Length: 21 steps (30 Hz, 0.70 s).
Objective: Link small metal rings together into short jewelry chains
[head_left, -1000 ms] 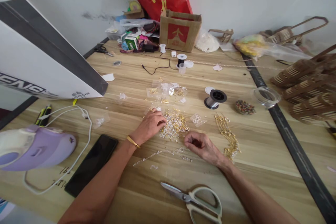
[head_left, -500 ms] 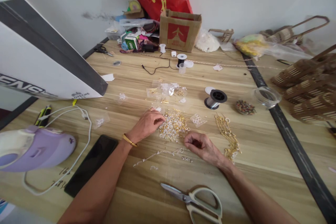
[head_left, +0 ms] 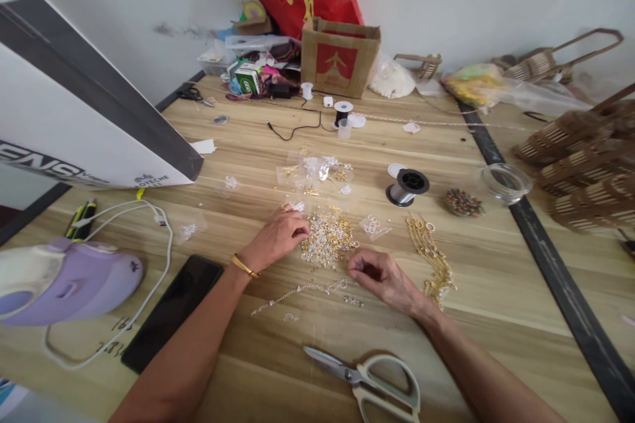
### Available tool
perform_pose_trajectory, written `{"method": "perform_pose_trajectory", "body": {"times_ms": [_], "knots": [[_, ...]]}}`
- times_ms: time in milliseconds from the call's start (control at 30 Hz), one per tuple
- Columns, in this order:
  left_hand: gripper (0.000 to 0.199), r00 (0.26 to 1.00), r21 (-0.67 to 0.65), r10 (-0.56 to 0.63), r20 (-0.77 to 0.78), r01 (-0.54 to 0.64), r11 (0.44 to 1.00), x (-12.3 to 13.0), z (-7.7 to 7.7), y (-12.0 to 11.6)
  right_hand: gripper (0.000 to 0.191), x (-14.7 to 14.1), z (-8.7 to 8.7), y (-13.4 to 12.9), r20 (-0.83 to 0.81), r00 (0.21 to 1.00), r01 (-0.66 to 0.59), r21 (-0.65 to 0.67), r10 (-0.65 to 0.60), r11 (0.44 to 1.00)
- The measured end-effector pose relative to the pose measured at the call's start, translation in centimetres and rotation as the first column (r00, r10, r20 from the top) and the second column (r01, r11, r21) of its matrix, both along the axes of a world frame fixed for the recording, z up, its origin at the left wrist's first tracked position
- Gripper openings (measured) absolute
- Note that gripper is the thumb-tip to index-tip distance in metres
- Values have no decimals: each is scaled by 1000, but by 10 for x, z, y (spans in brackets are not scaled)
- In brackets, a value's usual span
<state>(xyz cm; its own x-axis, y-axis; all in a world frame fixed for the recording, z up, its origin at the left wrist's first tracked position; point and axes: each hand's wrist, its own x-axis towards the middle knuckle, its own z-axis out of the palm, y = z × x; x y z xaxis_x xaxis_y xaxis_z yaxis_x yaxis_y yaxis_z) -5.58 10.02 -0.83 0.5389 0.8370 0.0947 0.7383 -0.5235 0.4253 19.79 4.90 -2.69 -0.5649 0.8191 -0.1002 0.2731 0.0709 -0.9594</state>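
Note:
A pile of small gold and clear beads (head_left: 328, 236) lies on the wooden table. My left hand (head_left: 282, 232), with a gold bangle at the wrist, is at the pile's left edge, its fingers curled together; whatever they hold is too small to name. At the lower right of the pile rests my right hand (head_left: 373, 272), fingers pressed together, their contents hidden. A silver chain (head_left: 297, 291) lies below the pile between the hands, with a short beaded piece (head_left: 353, 301) beside it. Gold chains (head_left: 432, 264) lie right of my right hand.
White-handled scissors (head_left: 364, 377) lie near the front. A wire spool (head_left: 407, 186), a glass jar (head_left: 505, 184) and a bead heap (head_left: 464, 202) stand at right. At left are a phone (head_left: 173, 310), a cable and a purple object (head_left: 74, 281). Small bags (head_left: 317, 172) lie behind the pile.
My left hand has shifted very slightly left, to the edge of the bead pile. My right hand looks nearly still.

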Motion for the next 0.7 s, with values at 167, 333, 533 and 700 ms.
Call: {"method": "perform_pose_trajectory", "body": {"times_ms": [167, 333, 533, 700], "knots": [[16, 1000, 16, -2, 3, 2, 1000, 1, -1, 0, 22, 0, 0, 0, 3, 1000, 2, 0, -2, 1000], [16, 999, 16, -7, 32, 6, 1000, -2, -4, 3, 21, 0, 0, 0, 18, 1000, 3, 5, -3, 1000], [16, 995, 69, 28, 100, -35, 997, -5, -6, 5, 23, 0, 1, 0, 8, 1000, 7, -2, -7, 1000], [15, 989, 106, 54, 135, -68, 992, -1, -4, 4, 22, -1, 3, 0, -3, 1000, 3, 5, -3, 1000]]}}
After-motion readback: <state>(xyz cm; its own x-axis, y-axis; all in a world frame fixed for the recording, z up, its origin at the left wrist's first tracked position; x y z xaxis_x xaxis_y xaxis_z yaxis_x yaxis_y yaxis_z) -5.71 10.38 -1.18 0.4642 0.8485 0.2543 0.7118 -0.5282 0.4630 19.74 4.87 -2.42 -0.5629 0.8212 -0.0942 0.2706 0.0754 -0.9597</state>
